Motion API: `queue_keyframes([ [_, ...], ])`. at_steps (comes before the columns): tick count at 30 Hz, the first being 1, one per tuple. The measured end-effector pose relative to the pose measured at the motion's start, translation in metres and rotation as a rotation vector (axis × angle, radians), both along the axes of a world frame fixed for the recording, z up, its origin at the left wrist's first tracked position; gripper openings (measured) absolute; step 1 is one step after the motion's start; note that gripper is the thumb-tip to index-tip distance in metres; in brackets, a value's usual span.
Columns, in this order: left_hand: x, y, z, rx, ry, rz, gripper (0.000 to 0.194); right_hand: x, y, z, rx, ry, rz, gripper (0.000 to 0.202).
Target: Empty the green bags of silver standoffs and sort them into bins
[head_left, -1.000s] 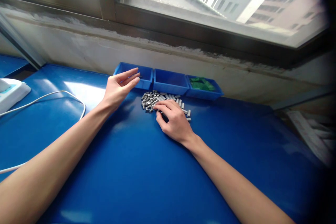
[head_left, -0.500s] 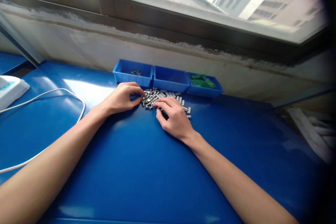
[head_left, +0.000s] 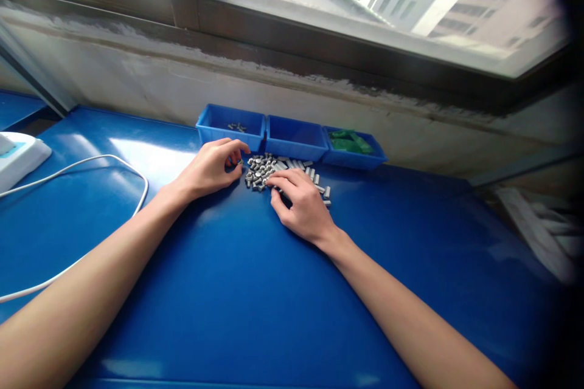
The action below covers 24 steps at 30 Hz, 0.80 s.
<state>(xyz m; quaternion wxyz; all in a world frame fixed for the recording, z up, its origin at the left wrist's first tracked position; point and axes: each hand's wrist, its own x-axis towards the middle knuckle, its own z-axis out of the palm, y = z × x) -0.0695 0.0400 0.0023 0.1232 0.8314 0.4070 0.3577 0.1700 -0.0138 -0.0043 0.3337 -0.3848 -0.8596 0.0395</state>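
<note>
Small metal bolts [head_left: 258,170] lie in a pile on the blue table, with longer metal cylindrical pieces [head_left: 314,175] spread along its right side. My left hand [head_left: 218,164] is just left of the pile, thumb and fingers closed on a small bolt [head_left: 239,162] that shows partly between the tips. Over the near right part of the pile rests my right hand [head_left: 298,200], its fingers curved and the thumb apart from them. Its fingertips touch the metal pieces, and I see nothing held in it.
Behind the pile stand a blue bin [head_left: 210,130] with a few small screws inside, a middle blue bin [head_left: 296,147], and a blue bin [head_left: 353,160] with green pieces. A white cable [head_left: 109,157] and a white power strip [head_left: 20,158] lie at left. The window wall closes the back.
My left hand has drawn back slightly left from the pile with a small bolt between its fingers. The right hand has stayed in place.
</note>
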Motion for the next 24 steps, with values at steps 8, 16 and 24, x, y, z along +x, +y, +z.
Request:
queue_keyframes([
  [8,0.011,-0.004,0.007,-0.461,-0.615,-0.062,0.047,-0.001,0.000,0.000,0.010,0.009,0.005,0.022],
  [16,0.016,-0.007,0.005,-0.633,-0.696,-0.106,0.047,0.001,0.000,-0.001,-0.005,-0.003,0.004,0.021],
  [24,0.025,-0.008,0.010,-0.596,-0.640,-0.165,0.042,0.001,0.001,-0.001,0.002,-0.001,0.003,0.020],
])
